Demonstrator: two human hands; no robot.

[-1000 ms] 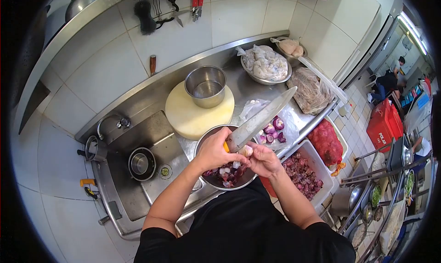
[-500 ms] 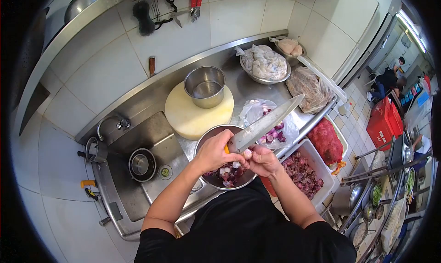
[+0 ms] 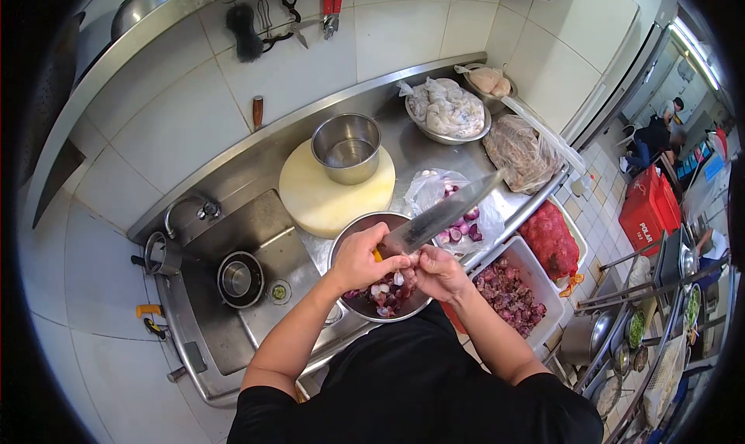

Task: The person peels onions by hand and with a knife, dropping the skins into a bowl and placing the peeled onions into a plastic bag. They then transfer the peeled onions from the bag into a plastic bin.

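Observation:
My left hand (image 3: pixel 363 258) is closed on the yellow handle of a large knife (image 3: pixel 446 215), whose broad blade points up and right, slightly blurred. In my right hand (image 3: pixel 441 273), close against the knife's near end, the fingers pinch a small pale shallot, mostly hidden by them. Both hands are above a steel bowl (image 3: pixel 339 252) holding purple shallots and loose skins (image 3: pixel 384 295). Just beyond the blade, a clear plastic bag (image 3: pixel 425 190) lies on the counter with peeled purple shallots (image 3: pixel 464 228) in it.
A steel pot (image 3: pixel 346 151) stands on a round cutting board (image 3: pixel 299 188). Left is a sink (image 3: pixel 233 343) with a small pot (image 3: pixel 240 279). Bagged food fills bowls (image 3: pixel 448 138) at the back. To the right are a white tub of shallot skins (image 3: pixel 508 300) and a red mesh sack (image 3: pixel 551 242).
The knife blade has tilted slightly and shifted a little left and down. My right hand has moved slightly left, and its fingers now cover more of the shallot.

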